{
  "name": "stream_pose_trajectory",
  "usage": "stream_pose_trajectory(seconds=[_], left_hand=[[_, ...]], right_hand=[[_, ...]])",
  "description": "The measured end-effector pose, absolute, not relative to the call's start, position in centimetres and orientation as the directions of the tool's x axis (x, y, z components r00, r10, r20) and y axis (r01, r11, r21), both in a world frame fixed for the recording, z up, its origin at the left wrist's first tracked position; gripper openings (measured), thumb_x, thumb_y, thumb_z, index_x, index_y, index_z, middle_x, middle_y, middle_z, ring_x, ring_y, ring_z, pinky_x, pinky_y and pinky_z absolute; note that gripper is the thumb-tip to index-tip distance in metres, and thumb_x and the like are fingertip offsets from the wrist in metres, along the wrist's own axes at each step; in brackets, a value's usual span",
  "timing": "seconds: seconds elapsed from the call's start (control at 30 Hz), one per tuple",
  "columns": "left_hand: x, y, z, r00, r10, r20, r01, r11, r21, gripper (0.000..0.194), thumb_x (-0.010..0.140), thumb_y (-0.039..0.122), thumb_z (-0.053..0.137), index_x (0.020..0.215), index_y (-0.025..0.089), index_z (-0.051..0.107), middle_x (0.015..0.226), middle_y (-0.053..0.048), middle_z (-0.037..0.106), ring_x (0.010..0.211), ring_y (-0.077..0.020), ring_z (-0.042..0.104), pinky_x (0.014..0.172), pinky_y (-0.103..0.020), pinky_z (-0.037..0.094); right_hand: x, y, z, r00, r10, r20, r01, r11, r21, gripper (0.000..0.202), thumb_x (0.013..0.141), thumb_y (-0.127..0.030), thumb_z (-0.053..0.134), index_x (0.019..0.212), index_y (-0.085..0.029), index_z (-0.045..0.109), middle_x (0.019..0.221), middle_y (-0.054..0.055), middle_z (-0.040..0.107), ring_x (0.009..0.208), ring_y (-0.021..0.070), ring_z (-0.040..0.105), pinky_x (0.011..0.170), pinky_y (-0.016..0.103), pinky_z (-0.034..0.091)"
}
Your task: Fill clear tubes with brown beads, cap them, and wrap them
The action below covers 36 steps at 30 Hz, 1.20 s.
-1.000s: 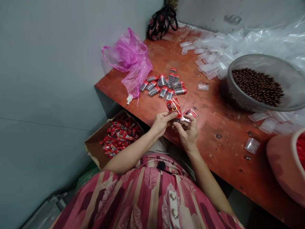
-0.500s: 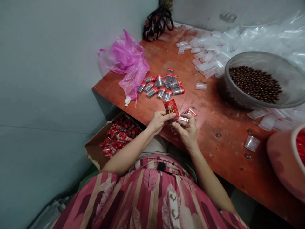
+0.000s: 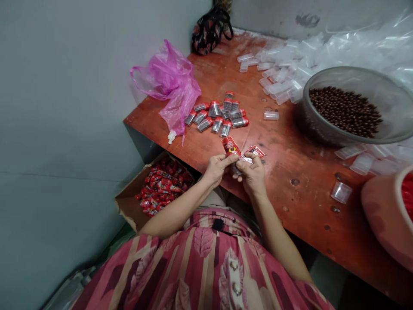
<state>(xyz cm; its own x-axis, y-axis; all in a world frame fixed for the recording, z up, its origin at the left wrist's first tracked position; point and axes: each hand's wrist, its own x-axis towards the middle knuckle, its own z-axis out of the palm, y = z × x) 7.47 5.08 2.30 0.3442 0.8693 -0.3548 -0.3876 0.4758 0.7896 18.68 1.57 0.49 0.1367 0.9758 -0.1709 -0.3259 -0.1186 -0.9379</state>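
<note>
Both hands meet at the near edge of the bench (image 3: 290,159). Left hand (image 3: 217,167) pinches a red printed sachet (image 3: 231,146), thumb and fingers clamped on its lower end. Right hand (image 3: 253,174) fingers are closed on a second red sachet (image 3: 254,151) plus something small and clear between the hands; can't tell what exactly.

Progress, judged from the layout:
- Done: cardboard box (image 3: 129,202) below the bench's left edge holds a heap of red sachets, looks like finished output.
- Half done: cluster of filled vials (image 3: 219,115) with red caps mid-bench, dark contents, lying on their sides, unwrapped.
- Left: large pile of empty clear vials (image 3: 277,82) toward the far right, more strewn along the right edge, and a bowl (image 3: 380,90) well stocked with dark brown pellets (image 3: 345,111). So plenty of stock remains.

Materials:
- Bench: worn red-brown painted board, scuffed, pitted.
- Sachets: glossy film, flat, rectangular.
- Vials: thin translucent plastic, short cylinders.
- Bowl: grey, round, smooth.
- Pellets: small, round, slightly shiny.
- Pink bag (image 3: 174,82) at the left edge: thin crinkled film.
- Dark patterned handbag (image 3: 208,32) at the far corner.
- Pink-rimmed tub (image 3: 387,215) at the near right edge, red contents.
</note>
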Motion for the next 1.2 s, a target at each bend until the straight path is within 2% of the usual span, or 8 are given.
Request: stream_pose_trajectory(seconds=[0.2, 0.27, 0.43, 0.63, 0.77, 0.97, 1.13, 1.2], left_hand=[[7.4, 5.2, 2.3, 0.299, 0.863, -0.408, -0.366, 0.498, 0.786, 0.039, 0.053, 0.04, 0.084, 0.069, 0.01, 0.066, 0.053, -0.001, 0.061, 0.045, -0.0108, 0.055, 0.048, -0.024, 0.045], [7.6, 5.0, 2.1, 0.285, 0.874, -0.395, -0.354, 0.478, 0.803, 0.039, 0.056, 0.043, 0.082, 0.068, 0.01, 0.065, 0.053, 0.0, 0.061, 0.044, -0.0112, 0.056, 0.048, -0.025, 0.045], [7.5, 4.2, 2.2, 0.34, 0.885, -0.317, -0.315, 0.425, 0.849, 0.043, 0.062, 0.051, 0.077, 0.061, 0.01, 0.062, 0.052, -0.003, 0.06, 0.044, -0.0124, 0.056, 0.05, -0.027, 0.045], [7.3, 4.3, 2.3, 0.3, 0.878, -0.372, -0.471, 0.476, 0.743, 0.041, 0.06, 0.048, 0.079, 0.07, 0.012, 0.062, 0.061, -0.001, 0.063, 0.048, -0.0102, 0.055, 0.049, -0.025, 0.045], [7.4, 4.3, 1.8, 0.32, 0.866, -0.384, -0.459, 0.496, 0.737, 0.04, 0.058, 0.043, 0.082, 0.072, 0.01, 0.064, 0.063, -0.001, 0.064, 0.05, -0.0087, 0.056, 0.05, -0.023, 0.045], [6.9, 4.3, 2.2, 0.439, 0.827, -0.352, -0.361, 0.521, 0.773, 0.04, 0.061, 0.046, 0.08, 0.067, 0.009, 0.064, 0.054, -0.002, 0.061, 0.044, -0.011, 0.055, 0.048, -0.025, 0.045], [7.3, 4.5, 2.1, 0.333, 0.859, -0.389, -0.486, 0.51, 0.709, 0.035, 0.061, 0.04, 0.081, 0.071, 0.009, 0.066, 0.064, -0.004, 0.066, 0.053, -0.0101, 0.059, 0.054, -0.023, 0.047], [7.5, 4.4, 2.0, 0.335, 0.853, -0.401, -0.482, 0.52, 0.705, 0.035, 0.059, 0.038, 0.082, 0.072, 0.009, 0.066, 0.063, -0.003, 0.066, 0.052, -0.0099, 0.059, 0.053, -0.022, 0.047]], right_hand=[[19.4, 1.1, 1.1, 0.139, 0.989, -0.049, -0.04, -0.044, -0.998, 0.044, 0.073, -0.035, 0.073, 0.102, -0.025, 0.042, 0.058, -0.009, 0.063, 0.044, 0.0104, 0.057, 0.04, 0.018, 0.045], [19.7, 1.2, 1.2, 0.113, 0.99, -0.079, -0.083, -0.07, -0.994, 0.046, 0.072, -0.037, 0.074, 0.102, -0.026, 0.041, 0.057, -0.01, 0.063, 0.042, 0.0109, 0.057, 0.037, 0.019, 0.044], [19.9, 1.6, 0.7, 0.048, 0.979, -0.2, -0.343, -0.172, -0.923, 0.054, 0.067, -0.043, 0.076, 0.101, -0.026, 0.038, 0.051, -0.011, 0.06, 0.036, 0.012, 0.055, 0.03, 0.017, 0.037], [19.0, 0.8, 1.0, 0.116, 0.984, -0.134, -0.191, -0.111, -0.975, 0.048, 0.071, -0.039, 0.074, 0.102, -0.026, 0.039, 0.058, -0.009, 0.064, 0.043, 0.0109, 0.057, 0.039, 0.019, 0.046], [19.1, 0.4, 1.0, 0.132, 0.988, -0.079, -0.087, -0.068, -0.994, 0.047, 0.072, -0.038, 0.073, 0.104, -0.026, 0.041, 0.059, -0.009, 0.063, 0.042, 0.01, 0.055, 0.04, 0.02, 0.045], [19.2, 0.7, 1.0, 0.076, 0.98, -0.183, -0.29, -0.154, -0.945, 0.051, 0.069, -0.041, 0.074, 0.102, -0.026, 0.038, 0.054, -0.01, 0.062, 0.042, 0.0124, 0.057, 0.036, 0.019, 0.042], [19.2, 0.4, 1.1, 0.124, 0.99, -0.061, -0.029, -0.058, -0.998, 0.043, 0.073, -0.037, 0.073, 0.104, -0.025, 0.043, 0.061, -0.008, 0.063, 0.043, 0.0106, 0.056, 0.041, 0.021, 0.045], [19.4, 0.2, 1.1, 0.115, 0.993, -0.04, 0.016, -0.042, -0.999, 0.044, 0.073, -0.036, 0.073, 0.104, -0.025, 0.045, 0.06, -0.008, 0.062, 0.043, 0.0106, 0.056, 0.041, 0.021, 0.045]])
